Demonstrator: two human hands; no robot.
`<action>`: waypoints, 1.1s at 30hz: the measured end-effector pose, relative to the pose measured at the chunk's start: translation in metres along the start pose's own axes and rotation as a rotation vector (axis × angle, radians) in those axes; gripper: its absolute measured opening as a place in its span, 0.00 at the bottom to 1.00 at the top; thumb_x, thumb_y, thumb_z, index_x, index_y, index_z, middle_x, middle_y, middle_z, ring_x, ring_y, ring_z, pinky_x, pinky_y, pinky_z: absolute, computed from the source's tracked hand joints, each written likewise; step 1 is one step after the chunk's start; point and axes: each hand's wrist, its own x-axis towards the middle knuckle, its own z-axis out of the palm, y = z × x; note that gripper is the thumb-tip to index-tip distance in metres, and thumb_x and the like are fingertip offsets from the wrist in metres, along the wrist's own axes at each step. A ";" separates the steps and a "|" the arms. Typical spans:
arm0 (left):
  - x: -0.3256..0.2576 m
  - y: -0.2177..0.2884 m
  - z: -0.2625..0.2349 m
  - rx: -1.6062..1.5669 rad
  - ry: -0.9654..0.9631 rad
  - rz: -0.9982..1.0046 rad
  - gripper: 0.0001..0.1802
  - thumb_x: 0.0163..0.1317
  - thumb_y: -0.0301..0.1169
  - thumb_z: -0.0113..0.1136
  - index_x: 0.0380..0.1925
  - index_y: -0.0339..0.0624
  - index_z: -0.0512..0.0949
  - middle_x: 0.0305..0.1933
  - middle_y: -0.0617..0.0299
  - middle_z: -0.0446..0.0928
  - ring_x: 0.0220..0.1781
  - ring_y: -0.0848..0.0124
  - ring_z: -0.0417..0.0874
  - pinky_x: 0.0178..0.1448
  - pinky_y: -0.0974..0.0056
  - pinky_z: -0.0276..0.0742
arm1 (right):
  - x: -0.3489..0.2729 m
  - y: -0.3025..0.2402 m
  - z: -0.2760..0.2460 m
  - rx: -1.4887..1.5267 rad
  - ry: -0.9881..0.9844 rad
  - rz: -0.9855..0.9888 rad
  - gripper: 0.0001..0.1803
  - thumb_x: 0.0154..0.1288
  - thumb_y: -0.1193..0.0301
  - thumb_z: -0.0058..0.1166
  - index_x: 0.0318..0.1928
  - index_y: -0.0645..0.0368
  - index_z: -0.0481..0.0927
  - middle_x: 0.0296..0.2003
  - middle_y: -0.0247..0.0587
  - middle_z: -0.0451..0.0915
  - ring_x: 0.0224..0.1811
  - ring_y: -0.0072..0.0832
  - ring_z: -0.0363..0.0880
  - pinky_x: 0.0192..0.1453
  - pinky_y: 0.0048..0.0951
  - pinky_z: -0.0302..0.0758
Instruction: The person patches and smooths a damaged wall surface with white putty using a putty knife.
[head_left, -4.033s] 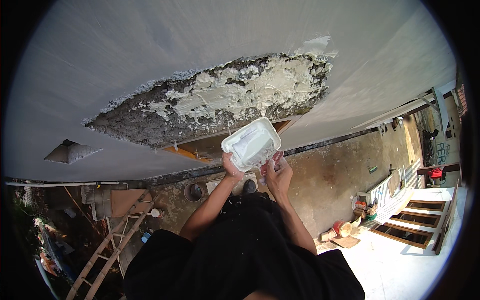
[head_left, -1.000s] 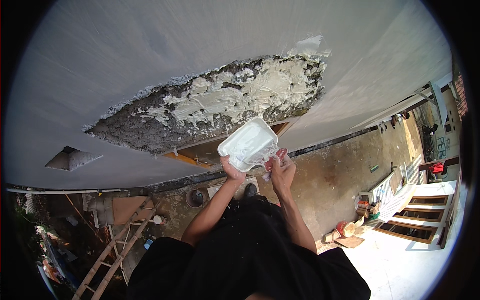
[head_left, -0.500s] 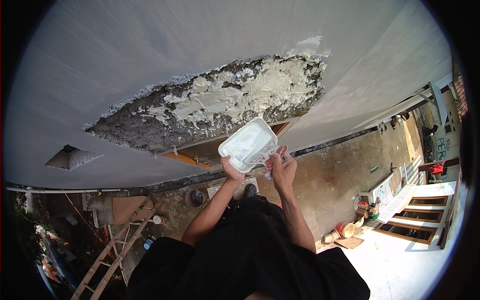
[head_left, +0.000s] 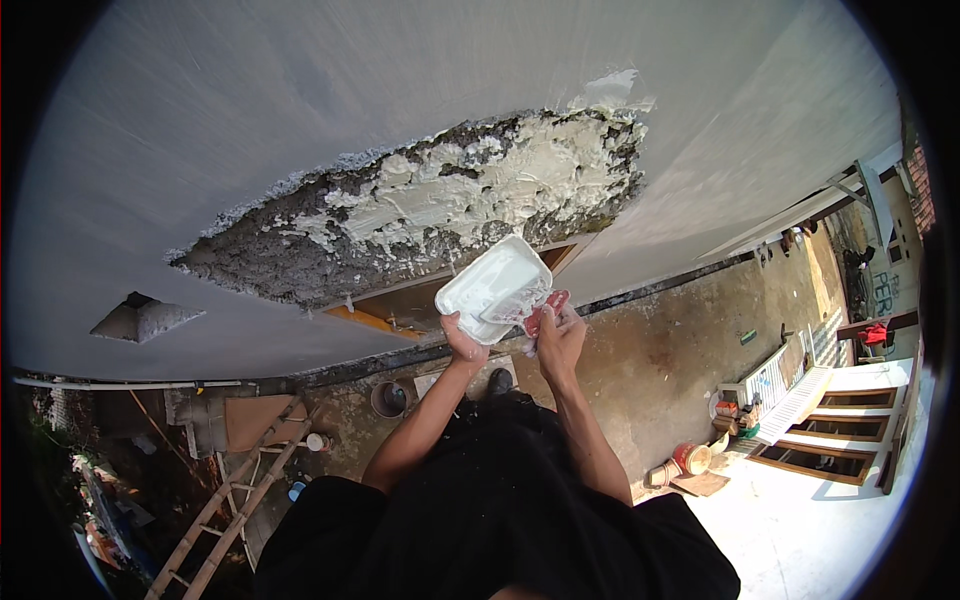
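Note:
My left hand [head_left: 463,346] grips the lower corner of a white rectangular plastic tray [head_left: 487,280] smeared with pale plaster. Beside it, my right hand [head_left: 558,342] is closed on a red-handled putty knife [head_left: 551,302], and the blade lies against the inside of the tray. Both hands are raised in front of a grey-white wall [head_left: 300,100]. Just above the tray is a broken rough patch [head_left: 430,205], partly filled with lumpy white plaster. I wear dark clothing.
The ground [head_left: 650,350] lies far below me. A bamboo ladder [head_left: 225,510] leans at lower left, near a round bucket [head_left: 388,398]. Wooden door frames [head_left: 830,445] and small items lie at right. A grey block [head_left: 140,318] juts from the wall at left.
The tray has stayed in my left hand. My right hand has shifted slightly along the tray's edge with the knife. The wall patch looks the same.

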 end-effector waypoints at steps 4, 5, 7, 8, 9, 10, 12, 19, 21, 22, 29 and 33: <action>-0.001 0.002 0.005 -0.026 0.001 -0.016 0.40 0.51 0.47 0.42 0.63 0.36 0.59 0.64 0.49 0.64 0.65 0.52 0.65 0.68 0.50 0.59 | 0.004 0.008 -0.003 -0.053 -0.025 -0.078 0.09 0.66 0.74 0.44 0.33 0.66 0.76 0.19 0.34 0.76 0.10 0.17 0.68 0.12 0.21 0.63; -0.001 0.001 0.004 -0.026 0.004 -0.018 0.40 0.51 0.47 0.42 0.63 0.36 0.59 0.64 0.49 0.64 0.65 0.52 0.65 0.68 0.50 0.59 | 0.003 0.003 -0.002 -0.023 -0.042 -0.044 0.09 0.66 0.74 0.45 0.33 0.66 0.76 0.19 0.34 0.76 0.11 0.17 0.68 0.13 0.20 0.63; -0.003 0.001 0.003 -0.025 0.007 -0.021 0.40 0.51 0.47 0.41 0.63 0.37 0.59 0.64 0.49 0.64 0.65 0.52 0.65 0.68 0.50 0.59 | 0.003 -0.002 0.000 0.009 -0.058 -0.009 0.09 0.66 0.74 0.45 0.33 0.66 0.76 0.20 0.33 0.76 0.13 0.16 0.68 0.14 0.20 0.63; -0.002 0.000 0.002 -0.012 0.003 -0.014 0.40 0.50 0.47 0.41 0.63 0.37 0.59 0.64 0.50 0.64 0.65 0.52 0.65 0.68 0.50 0.59 | 0.004 -0.004 0.001 0.001 -0.057 -0.020 0.09 0.66 0.74 0.46 0.34 0.67 0.77 0.20 0.33 0.77 0.14 0.15 0.68 0.16 0.19 0.63; -0.002 -0.001 0.001 0.001 -0.002 -0.006 0.40 0.50 0.47 0.42 0.63 0.37 0.59 0.64 0.50 0.64 0.65 0.52 0.65 0.68 0.50 0.59 | 0.005 -0.005 0.001 -0.006 -0.055 -0.031 0.09 0.66 0.74 0.46 0.35 0.67 0.77 0.21 0.32 0.77 0.16 0.13 0.68 0.18 0.18 0.63; -0.001 -0.001 0.000 0.001 -0.003 -0.006 0.40 0.50 0.47 0.42 0.63 0.37 0.59 0.64 0.50 0.64 0.65 0.52 0.65 0.68 0.50 0.59 | 0.007 -0.003 0.002 -0.006 -0.055 -0.032 0.09 0.66 0.74 0.46 0.35 0.67 0.77 0.21 0.32 0.77 0.16 0.13 0.68 0.18 0.18 0.63; -0.001 -0.001 0.002 0.012 0.016 -0.023 0.40 0.50 0.47 0.41 0.63 0.37 0.59 0.64 0.50 0.64 0.65 0.52 0.66 0.68 0.49 0.59 | 0.011 0.001 0.002 0.002 -0.037 -0.086 0.09 0.66 0.75 0.46 0.38 0.68 0.78 0.22 0.32 0.78 0.18 0.13 0.68 0.20 0.17 0.62; -0.004 -0.004 0.000 0.046 -0.075 0.001 0.38 0.55 0.47 0.40 0.64 0.37 0.57 0.65 0.49 0.64 0.65 0.53 0.66 0.68 0.49 0.60 | 0.026 0.012 -0.001 -0.062 -0.080 -0.075 0.09 0.65 0.75 0.47 0.40 0.68 0.78 0.24 0.33 0.79 0.19 0.14 0.71 0.20 0.19 0.67; -0.003 -0.003 -0.001 0.025 -0.079 -0.019 0.38 0.55 0.47 0.39 0.64 0.36 0.58 0.64 0.49 0.64 0.65 0.53 0.67 0.68 0.49 0.61 | 0.029 0.014 0.001 -0.097 -0.093 -0.152 0.10 0.65 0.75 0.47 0.40 0.68 0.78 0.23 0.34 0.79 0.20 0.15 0.72 0.19 0.20 0.69; -0.003 -0.004 -0.001 0.025 -0.079 -0.019 0.38 0.55 0.47 0.39 0.64 0.36 0.58 0.64 0.49 0.64 0.65 0.53 0.67 0.68 0.49 0.61 | 0.029 0.015 0.002 -0.097 -0.093 -0.152 0.10 0.65 0.75 0.47 0.40 0.68 0.78 0.23 0.34 0.79 0.20 0.15 0.72 0.19 0.20 0.69; 0.002 -0.006 -0.011 0.005 -0.079 -0.018 0.38 0.55 0.47 0.39 0.63 0.36 0.58 0.64 0.49 0.65 0.65 0.53 0.66 0.68 0.50 0.61 | 0.027 0.002 0.007 -0.104 -0.176 -0.123 0.10 0.66 0.74 0.47 0.42 0.69 0.77 0.24 0.35 0.80 0.19 0.16 0.73 0.19 0.21 0.69; 0.000 -0.006 -0.008 0.013 -0.076 -0.031 0.37 0.55 0.46 0.39 0.63 0.37 0.59 0.64 0.50 0.65 0.65 0.54 0.67 0.68 0.51 0.61 | 0.022 -0.006 0.008 -0.198 -0.198 -0.031 0.10 0.65 0.76 0.47 0.42 0.69 0.77 0.27 0.39 0.81 0.26 0.16 0.75 0.28 0.21 0.70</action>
